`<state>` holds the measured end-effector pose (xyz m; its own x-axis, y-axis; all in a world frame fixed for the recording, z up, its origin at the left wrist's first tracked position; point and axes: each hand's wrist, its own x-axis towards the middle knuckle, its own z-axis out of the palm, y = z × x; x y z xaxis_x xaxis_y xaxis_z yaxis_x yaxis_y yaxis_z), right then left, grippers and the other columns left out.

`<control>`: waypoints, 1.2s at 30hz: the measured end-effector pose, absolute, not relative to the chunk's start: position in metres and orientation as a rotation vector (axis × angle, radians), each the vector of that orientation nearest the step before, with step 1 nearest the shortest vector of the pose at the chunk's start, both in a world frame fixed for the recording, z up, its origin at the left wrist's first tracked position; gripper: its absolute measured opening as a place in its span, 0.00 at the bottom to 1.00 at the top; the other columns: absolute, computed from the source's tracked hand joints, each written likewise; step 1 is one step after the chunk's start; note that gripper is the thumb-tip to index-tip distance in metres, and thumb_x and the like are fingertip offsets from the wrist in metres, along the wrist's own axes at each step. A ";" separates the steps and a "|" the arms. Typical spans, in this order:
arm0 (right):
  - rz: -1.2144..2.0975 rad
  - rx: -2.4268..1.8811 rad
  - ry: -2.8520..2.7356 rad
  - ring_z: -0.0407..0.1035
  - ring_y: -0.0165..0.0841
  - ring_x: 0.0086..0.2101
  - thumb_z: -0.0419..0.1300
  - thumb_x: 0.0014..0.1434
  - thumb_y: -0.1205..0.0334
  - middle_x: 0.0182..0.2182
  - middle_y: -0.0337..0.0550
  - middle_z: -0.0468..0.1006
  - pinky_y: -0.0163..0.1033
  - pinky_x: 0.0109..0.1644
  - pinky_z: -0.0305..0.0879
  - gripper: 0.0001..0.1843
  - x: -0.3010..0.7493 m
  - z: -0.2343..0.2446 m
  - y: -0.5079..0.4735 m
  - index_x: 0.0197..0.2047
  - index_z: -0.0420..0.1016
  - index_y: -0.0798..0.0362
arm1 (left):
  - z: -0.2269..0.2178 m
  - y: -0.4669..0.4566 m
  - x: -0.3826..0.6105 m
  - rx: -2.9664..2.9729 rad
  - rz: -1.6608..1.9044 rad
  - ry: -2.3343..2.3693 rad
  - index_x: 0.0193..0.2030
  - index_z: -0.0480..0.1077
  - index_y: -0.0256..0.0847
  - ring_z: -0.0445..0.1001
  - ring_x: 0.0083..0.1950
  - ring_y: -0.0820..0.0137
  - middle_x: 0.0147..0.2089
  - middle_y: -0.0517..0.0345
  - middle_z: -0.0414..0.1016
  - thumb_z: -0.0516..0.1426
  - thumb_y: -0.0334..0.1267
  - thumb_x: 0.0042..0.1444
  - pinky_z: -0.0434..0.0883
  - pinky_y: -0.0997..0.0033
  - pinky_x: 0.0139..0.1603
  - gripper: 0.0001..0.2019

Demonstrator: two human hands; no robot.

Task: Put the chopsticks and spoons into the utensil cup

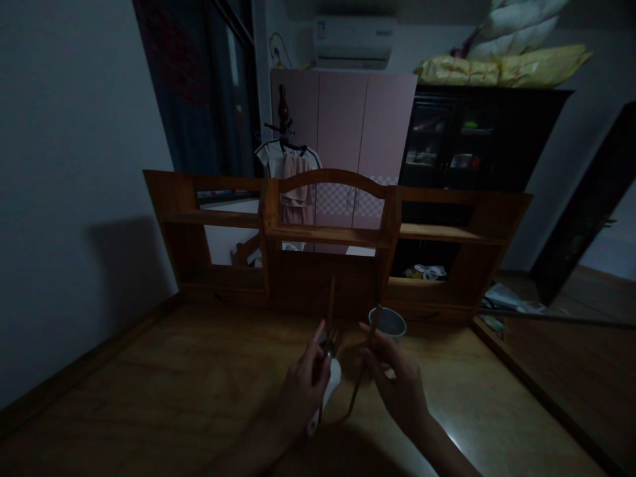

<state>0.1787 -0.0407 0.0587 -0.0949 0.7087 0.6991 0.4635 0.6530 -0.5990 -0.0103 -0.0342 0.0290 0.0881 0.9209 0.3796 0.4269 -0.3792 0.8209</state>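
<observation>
1. The left hand (305, 381) pinches an upright chopstick (331, 301) between thumb and fingers, over the bench (199, 371). What look like fork tines (336, 338) show beside its fingertips.
2. Below that hand's thumb is a white utensil (332, 376) with a hole near its lower end; I cannot tell whether it is gripped or lying.
3. The right hand (400, 381) pinches a second, slanted chopstick (356, 392), apart from the first.
4. Behind the right hand is a metal cup (395, 322); nothing visibly stands in it.
5. Judged from this, work seems partway: each chopstick is in hand, neither yet set down.
</observation>
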 end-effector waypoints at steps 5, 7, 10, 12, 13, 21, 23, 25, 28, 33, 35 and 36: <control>0.307 -1.014 -1.706 0.74 0.32 0.32 0.54 0.65 0.60 0.36 0.42 0.77 0.34 0.35 0.72 0.22 0.177 0.051 -0.037 0.62 0.61 0.49 | 0.021 -0.013 -0.022 1.804 1.216 1.439 0.69 0.50 0.40 0.71 0.31 0.73 0.33 0.62 0.71 0.48 0.38 0.63 0.66 0.77 0.33 0.27; 0.351 -1.045 -1.712 0.74 0.32 0.31 0.53 0.65 0.60 0.34 0.42 0.76 0.34 0.33 0.71 0.23 0.175 0.048 -0.036 0.63 0.60 0.50 | 0.015 -0.008 -0.024 1.820 1.156 1.489 0.67 0.52 0.39 0.70 0.30 0.73 0.30 0.63 0.71 0.50 0.37 0.61 0.65 0.77 0.32 0.27; 0.383 -1.095 -1.678 0.72 0.32 0.29 0.53 0.65 0.58 0.32 0.41 0.76 0.33 0.32 0.69 0.23 0.172 0.044 -0.034 0.63 0.61 0.52 | 0.013 -0.006 -0.025 1.892 1.017 1.576 0.66 0.56 0.40 0.70 0.29 0.72 0.28 0.63 0.71 0.51 0.35 0.58 0.62 0.77 0.29 0.27; 0.388 -1.112 -1.631 0.72 0.32 0.29 0.53 0.65 0.57 0.31 0.42 0.75 0.34 0.31 0.68 0.23 0.173 0.041 -0.031 0.62 0.62 0.53 | 0.015 -0.008 -0.028 1.978 0.901 1.621 0.64 0.58 0.42 0.72 0.31 0.71 0.31 0.61 0.73 0.51 0.34 0.56 0.61 0.77 0.30 0.27; 0.394 -1.118 -1.607 0.71 0.32 0.29 0.53 0.65 0.57 0.31 0.42 0.75 0.33 0.31 0.68 0.23 0.173 0.040 -0.030 0.61 0.63 0.53 | 0.016 -0.009 -0.029 2.022 0.839 1.635 0.64 0.59 0.44 0.72 0.32 0.70 0.32 0.60 0.74 0.51 0.33 0.56 0.61 0.76 0.30 0.27; 0.636 -1.135 -1.578 0.72 0.34 0.30 0.56 0.63 0.54 0.31 0.42 0.77 0.35 0.31 0.67 0.17 0.174 0.035 -0.024 0.51 0.70 0.55 | 0.025 -0.015 -0.031 2.132 0.653 1.747 0.56 0.66 0.46 0.76 0.36 0.65 0.38 0.54 0.78 0.51 0.38 0.58 0.62 0.73 0.32 0.19; 0.701 -1.122 -1.626 0.74 0.36 0.33 0.57 0.62 0.55 0.35 0.44 0.78 0.36 0.35 0.68 0.15 0.172 0.031 -0.022 0.48 0.71 0.55 | 0.027 -0.019 -0.026 2.142 0.675 1.749 0.52 0.68 0.44 0.77 0.37 0.64 0.38 0.54 0.79 0.50 0.42 0.60 0.62 0.72 0.33 0.15; 0.715 -1.151 -1.664 0.73 0.36 0.33 0.57 0.61 0.55 0.34 0.44 0.78 0.37 0.35 0.68 0.14 0.171 0.024 -0.022 0.46 0.71 0.55 | 0.028 -0.024 -0.022 2.168 0.640 1.746 0.47 0.69 0.43 0.77 0.37 0.63 0.38 0.54 0.79 0.51 0.47 0.60 0.63 0.71 0.35 0.14; 0.688 -1.185 -1.687 0.72 0.35 0.29 0.57 0.61 0.55 0.30 0.41 0.77 0.35 0.30 0.66 0.13 0.170 0.015 -0.022 0.45 0.71 0.55 | 0.026 -0.030 -0.018 2.246 0.514 1.708 0.43 0.71 0.42 0.77 0.38 0.60 0.38 0.52 0.79 0.53 0.49 0.58 0.64 0.68 0.36 0.14; 0.644 -1.192 -1.724 0.69 0.32 0.25 0.55 0.62 0.56 0.26 0.39 0.75 0.33 0.27 0.62 0.12 0.171 0.007 -0.020 0.44 0.70 0.55 | 0.014 -0.031 -0.018 2.303 0.418 1.696 0.43 0.73 0.41 0.78 0.39 0.59 0.39 0.49 0.80 0.52 0.47 0.59 0.65 0.67 0.37 0.15; 0.635 -1.197 -1.731 0.69 0.33 0.26 0.55 0.62 0.57 0.27 0.40 0.75 0.33 0.28 0.62 0.11 0.172 0.006 -0.019 0.43 0.70 0.55 | 0.011 -0.028 -0.017 2.293 0.435 1.685 0.42 0.74 0.42 0.78 0.38 0.60 0.38 0.51 0.80 0.52 0.47 0.59 0.64 0.69 0.35 0.14; 0.632 -1.205 -1.732 0.69 0.33 0.26 0.55 0.62 0.57 0.27 0.40 0.75 0.33 0.28 0.62 0.11 0.173 0.005 -0.018 0.42 0.70 0.55 | 0.011 -0.025 -0.018 2.285 0.452 1.678 0.41 0.74 0.42 0.77 0.36 0.62 0.37 0.52 0.80 0.52 0.47 0.58 0.62 0.71 0.33 0.14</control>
